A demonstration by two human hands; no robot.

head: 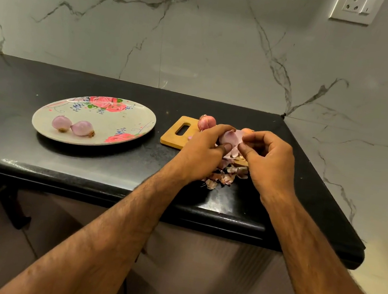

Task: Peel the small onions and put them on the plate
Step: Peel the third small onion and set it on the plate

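The black stone desk [84, 168] carries everything. The round floral plate [121, 123] lies well to the left, and the small wooden cutting board with a slotted handle [171, 141] lies near its right. Over the board's near edge, the left grip [202, 148] is curled round a half-peeled pale purple small onion [228, 138], thumb pressed on its lower side. The right grip [268, 163] meets it from the right, and its thumb and forefinger appear to pinch a loose flap of skin [238, 136], though the fingers partly hide the contact. Below the hands a heap of papery pink skins [224, 174] lies on the desk. Two peeled purple onions [61, 123] sit side by side on the plate's near left, and a red unpeeled onion [206, 121] waits on the board behind the left grip. To do this step well, the left grip should probably hold the bulb firmly without crushing it. The right should draw the flap down toward the root in one strip, and the bulb can then be turned to find the next edge. The skin should drop onto the heap, not the plate.
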